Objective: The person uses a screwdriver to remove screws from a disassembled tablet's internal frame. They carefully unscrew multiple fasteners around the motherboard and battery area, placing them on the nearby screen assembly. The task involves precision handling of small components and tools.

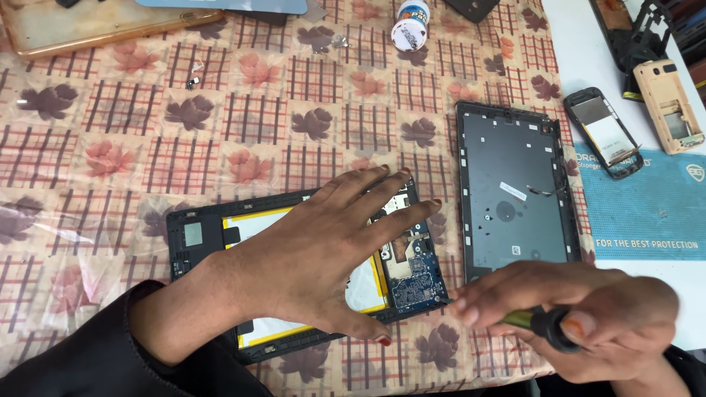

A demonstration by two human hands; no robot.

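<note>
Plastic-covered tablecloth (243,117) with a pattern of red grids and brown and pink leaves fills most of the view, seen from above by the person working at it. An opened tablet (213,239) lies face down near the front edge, its black frame showing a pale battery edged in yellow and a blue circuit board (413,283) at its right end. All places below are given from this tablet.

The left hand (316,257) lies flat on top of the tablet's middle, palm down, fingers spread apart and pointing toward the far right, pressing on the battery and the parts beside it. A dark sleeve covers the wrist. The right hand (581,320) sits just to the right of the tablet's near corner, fingers curled and clamped around a screwdriver (540,323) with a greenish shaft and black handle; its tip points at the circuit board corner, though the tip itself is too blurred to place.

Just right of the tablet lies its removed back cover (515,191), dark grey, inner side up. Further right, a small phone shell (603,132) rests on a blue mat (647,213), with a beige phone shell (668,106) beyond it. Far behind the tablet stands a small white bottle (409,26). Behind and to the left is a gold-edged tablet (103,26), and a few tiny loose parts (194,77) lie on the cloth.
</note>
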